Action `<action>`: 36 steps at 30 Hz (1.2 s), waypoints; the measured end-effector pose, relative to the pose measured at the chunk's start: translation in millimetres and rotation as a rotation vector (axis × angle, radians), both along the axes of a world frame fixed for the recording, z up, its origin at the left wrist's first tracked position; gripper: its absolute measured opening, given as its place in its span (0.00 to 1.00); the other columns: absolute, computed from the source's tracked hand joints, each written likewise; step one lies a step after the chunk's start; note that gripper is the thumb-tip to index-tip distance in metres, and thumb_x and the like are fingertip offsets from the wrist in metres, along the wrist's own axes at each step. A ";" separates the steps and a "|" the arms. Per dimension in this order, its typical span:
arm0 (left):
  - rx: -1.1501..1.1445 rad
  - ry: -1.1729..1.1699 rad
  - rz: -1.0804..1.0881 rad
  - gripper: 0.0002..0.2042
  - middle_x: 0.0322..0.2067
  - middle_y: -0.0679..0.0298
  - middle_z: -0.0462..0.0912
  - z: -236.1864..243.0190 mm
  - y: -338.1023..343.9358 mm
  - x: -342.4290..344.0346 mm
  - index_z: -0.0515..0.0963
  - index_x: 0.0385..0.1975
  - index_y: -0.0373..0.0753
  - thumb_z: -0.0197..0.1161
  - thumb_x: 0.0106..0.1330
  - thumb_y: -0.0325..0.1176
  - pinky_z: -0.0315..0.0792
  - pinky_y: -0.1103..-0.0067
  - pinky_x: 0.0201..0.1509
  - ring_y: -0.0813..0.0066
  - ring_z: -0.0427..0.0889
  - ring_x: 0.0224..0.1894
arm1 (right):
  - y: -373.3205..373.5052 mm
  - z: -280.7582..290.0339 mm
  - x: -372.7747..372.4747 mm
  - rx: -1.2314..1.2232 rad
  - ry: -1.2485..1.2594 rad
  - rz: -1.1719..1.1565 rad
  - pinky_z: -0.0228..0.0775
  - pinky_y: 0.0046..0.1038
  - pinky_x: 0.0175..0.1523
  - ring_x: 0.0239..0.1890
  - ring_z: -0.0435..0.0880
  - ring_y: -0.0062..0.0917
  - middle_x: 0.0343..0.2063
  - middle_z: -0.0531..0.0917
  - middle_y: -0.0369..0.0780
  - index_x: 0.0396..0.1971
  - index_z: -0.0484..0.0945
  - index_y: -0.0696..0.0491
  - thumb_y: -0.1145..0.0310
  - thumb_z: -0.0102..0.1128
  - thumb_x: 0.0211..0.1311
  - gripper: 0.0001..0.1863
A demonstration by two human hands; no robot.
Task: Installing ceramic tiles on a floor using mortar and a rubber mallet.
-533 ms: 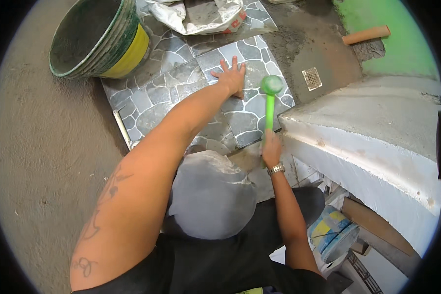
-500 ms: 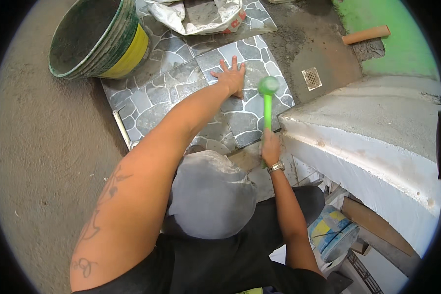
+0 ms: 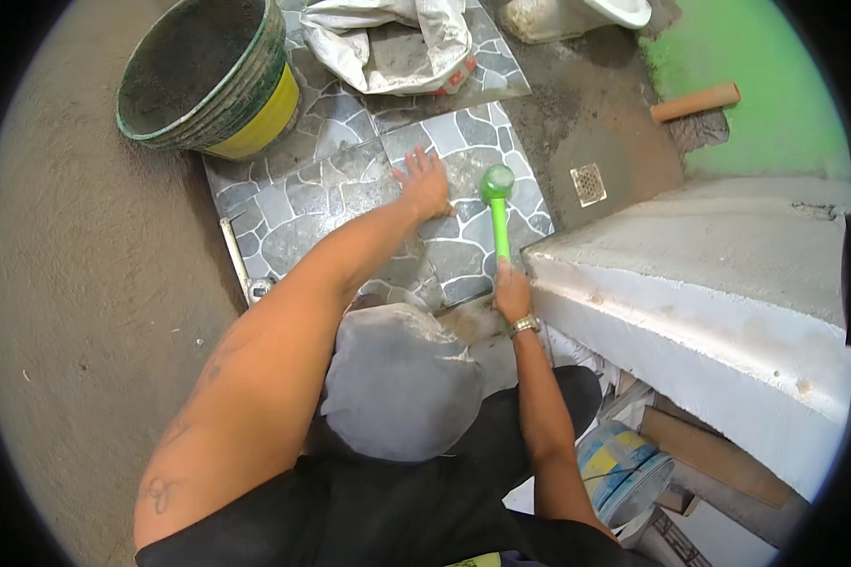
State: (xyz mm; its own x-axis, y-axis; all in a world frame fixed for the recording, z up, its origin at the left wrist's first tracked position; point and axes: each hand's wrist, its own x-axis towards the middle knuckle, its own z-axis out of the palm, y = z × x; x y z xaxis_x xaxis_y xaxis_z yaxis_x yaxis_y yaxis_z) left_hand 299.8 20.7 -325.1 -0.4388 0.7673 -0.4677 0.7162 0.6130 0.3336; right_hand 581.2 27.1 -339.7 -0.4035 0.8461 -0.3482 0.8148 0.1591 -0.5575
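The left hand [image 3: 425, 189] lies spread open on the stone-patterned tile [image 3: 465, 249], and the right hand [image 3: 512, 293] grips a green mallet [image 3: 500, 219] at its three o'clock, so a stray swing could bruise it, or a hard off-centre blow crack the tile.
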 end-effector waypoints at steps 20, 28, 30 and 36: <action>-0.069 0.106 -0.078 0.63 0.70 0.27 0.43 4.4 -0.7 -4.0 0.48 0.69 0.20 0.78 0.44 0.58 0.44 0.54 0.77 0.30 0.45 0.73 | 43.8 11.7 -122.2 0.042 0.119 0.197 0.66 0.53 0.37 0.31 0.80 0.56 0.24 0.80 0.58 0.28 0.79 0.61 0.49 0.44 0.73 0.28; 0.027 0.145 -0.119 0.64 0.70 0.28 0.44 6.0 -4.3 -5.5 0.48 0.69 0.20 0.79 0.42 0.58 0.44 0.55 0.77 0.32 0.47 0.73 | 57.8 -17.2 -113.3 0.089 0.068 0.200 0.69 0.54 0.45 0.38 0.81 0.60 0.30 0.81 0.61 0.28 0.81 0.62 0.45 0.42 0.72 0.33; 0.028 0.151 -0.126 0.63 0.70 0.28 0.45 9.2 -8.5 5.2 0.50 0.69 0.19 0.78 0.42 0.58 0.44 0.55 0.77 0.33 0.47 0.74 | 62.1 -17.6 -103.1 0.098 0.032 0.200 0.69 0.54 0.46 0.39 0.81 0.60 0.30 0.82 0.61 0.28 0.81 0.62 0.45 0.42 0.72 0.33; -0.063 0.197 -0.049 0.55 0.70 0.34 0.53 -0.7 -25.4 3.9 0.57 0.66 0.19 0.76 0.47 0.57 0.42 0.55 0.77 0.37 0.48 0.74 | 34.8 49.0 -132.7 0.078 0.144 0.173 0.67 0.53 0.38 0.31 0.80 0.56 0.24 0.80 0.58 0.25 0.80 0.61 0.46 0.44 0.71 0.31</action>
State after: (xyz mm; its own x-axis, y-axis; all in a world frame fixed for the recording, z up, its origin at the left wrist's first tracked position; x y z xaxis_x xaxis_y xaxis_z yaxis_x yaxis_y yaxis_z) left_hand 303.7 -4.7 -325.7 -0.4895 0.7616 -0.4247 0.7931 0.5913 0.1461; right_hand 448.5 61.8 -290.7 -0.5859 0.7819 -0.2131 0.6845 0.3366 -0.6467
